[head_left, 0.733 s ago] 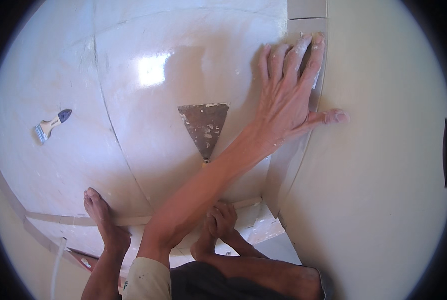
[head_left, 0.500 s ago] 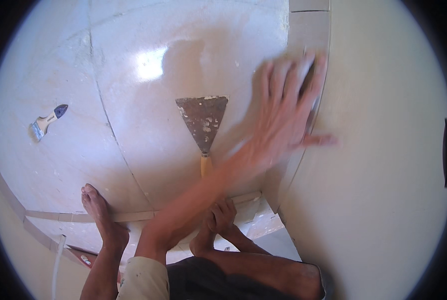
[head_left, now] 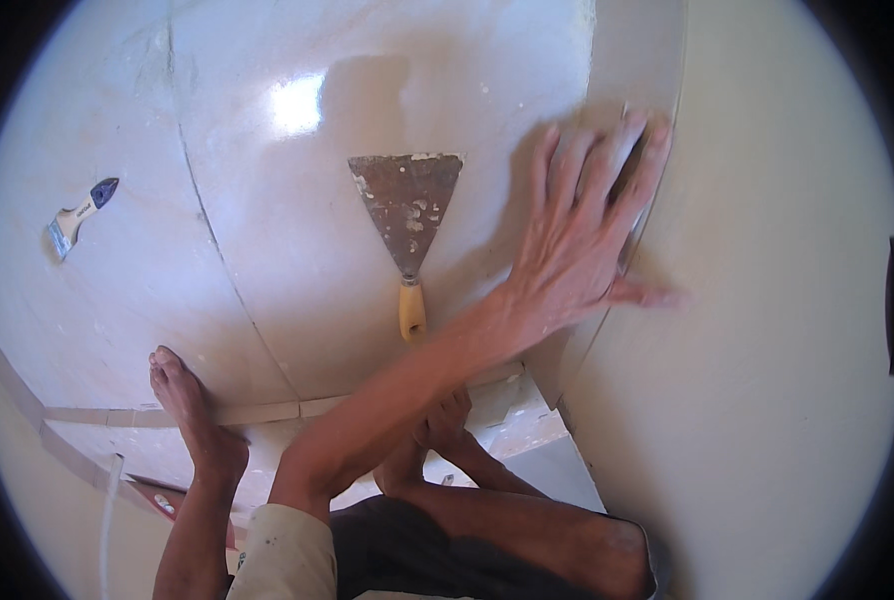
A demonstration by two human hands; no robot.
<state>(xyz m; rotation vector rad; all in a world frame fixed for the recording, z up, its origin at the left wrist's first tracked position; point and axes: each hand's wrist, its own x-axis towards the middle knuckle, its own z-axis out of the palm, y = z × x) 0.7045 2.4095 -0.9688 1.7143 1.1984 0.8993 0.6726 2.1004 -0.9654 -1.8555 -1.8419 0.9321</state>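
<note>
My left hand (head_left: 582,225), fingers spread and slightly blurred, presses on the tiled skirting strip (head_left: 635,40) along the right wall; a dark shape between its fingers is unclear. The forearm crosses diagonally from lower left. Beneath it, my right hand (head_left: 442,425) is bent with curled fingers beside my right foot, partly hidden; what it grips is unclear. A speckled, rusty scraper (head_left: 407,210) with a yellow handle lies on the glossy tiled floor (head_left: 267,250). A small paintbrush (head_left: 82,215) with a dark-tipped pale handle lies to the left.
My bare left foot (head_left: 182,390) rests at a narrow tiled edge (head_left: 267,410), with a lower level behind it. A pale wall (head_left: 767,300) fills the right side. At lower left are a white pipe (head_left: 112,500) and a reddish object (head_left: 152,495).
My left hand has moved back along the skirting, down in the view, smearing with motion. The scraper and brush appear higher as the view shifts, and more of the scraper's handle shows.
</note>
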